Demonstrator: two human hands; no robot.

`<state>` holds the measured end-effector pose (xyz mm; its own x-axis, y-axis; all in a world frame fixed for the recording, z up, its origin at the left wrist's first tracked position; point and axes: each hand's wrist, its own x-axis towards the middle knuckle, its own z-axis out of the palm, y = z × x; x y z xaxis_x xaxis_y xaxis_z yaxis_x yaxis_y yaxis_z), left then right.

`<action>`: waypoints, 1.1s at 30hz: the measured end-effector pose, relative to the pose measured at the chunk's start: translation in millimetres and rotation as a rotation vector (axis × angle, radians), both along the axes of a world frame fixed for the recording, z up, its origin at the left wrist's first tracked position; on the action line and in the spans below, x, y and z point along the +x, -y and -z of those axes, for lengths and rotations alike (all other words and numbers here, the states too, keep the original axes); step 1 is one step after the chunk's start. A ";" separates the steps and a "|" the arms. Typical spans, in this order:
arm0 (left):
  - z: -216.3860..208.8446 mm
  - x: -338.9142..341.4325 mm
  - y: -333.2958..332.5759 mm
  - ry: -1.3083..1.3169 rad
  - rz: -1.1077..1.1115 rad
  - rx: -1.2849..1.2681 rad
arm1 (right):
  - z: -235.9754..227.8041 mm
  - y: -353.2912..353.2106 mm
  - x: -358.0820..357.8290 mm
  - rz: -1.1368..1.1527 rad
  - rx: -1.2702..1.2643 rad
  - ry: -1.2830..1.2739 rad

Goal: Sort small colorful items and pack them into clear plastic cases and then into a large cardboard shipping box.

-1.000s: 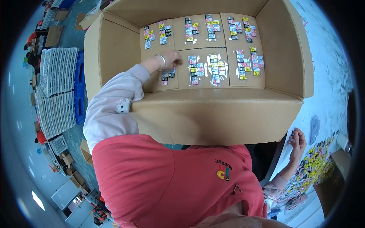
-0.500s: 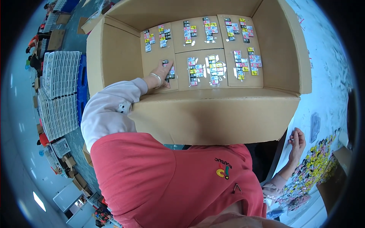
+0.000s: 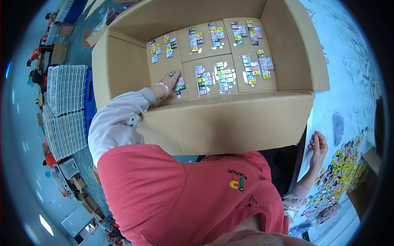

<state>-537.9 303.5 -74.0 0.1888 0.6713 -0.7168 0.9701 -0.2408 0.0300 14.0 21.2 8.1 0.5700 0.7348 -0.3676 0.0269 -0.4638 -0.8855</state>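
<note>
Half a second ago the left hand (image 3: 167,80) lay across the set (image 3: 179,85) in the near left corner of the box (image 3: 230,127); now it has drawn toward the box's left wall, leaving more of the set uncovered. The right hand (image 3: 318,146) stays by the near edge of the bench (image 3: 349,98). The set is a flat, ragged-edged patch of small rectangles in black, pink, pale blue and yellow, lying on the box floor, its far end partly under the fingers. Similar sets lie in two rows, one along the far edge and one along the near edge, with shiny film around several. The left arm reaches in over the near wall, wrist low, bracelet (image 3: 167,89) showing, fingers stretched out and touching the set; whether they clamp it, I cannot tell. The right fingers curl inward, and whether they grip anything is unclear.
</note>
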 end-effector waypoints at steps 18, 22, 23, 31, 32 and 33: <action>-7.5 -8.8 -64.1 0.037 0.317 0.005 | -2.7 34.8 29.5 0.137 0.194 0.684; -69.2 27.4 -91.2 0.288 0.156 0.368 | 2.7 26.6 83.4 0.218 0.114 1.362; -110.0 90.5 -60.6 0.465 0.326 0.571 | 14.4 32.1 93.0 0.155 0.034 1.391; -177.0 332.9 149.7 1.614 0.574 0.198 | 25.6 29.9 138.8 0.005 0.001 1.406; -159.7 349.6 162.2 1.662 0.644 0.284 | 25.1 26.2 136.8 -0.029 0.000 1.382; -148.2 360.6 172.8 1.685 0.644 0.258 | 24.0 27.3 134.0 -0.067 -0.022 1.373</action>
<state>-177.2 130.7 74.2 0.7647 0.2598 0.5897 -0.2888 -0.6799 0.6740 148.0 -6.1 -15.9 0.4454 0.7767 0.4454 0.8897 -0.4399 -0.1224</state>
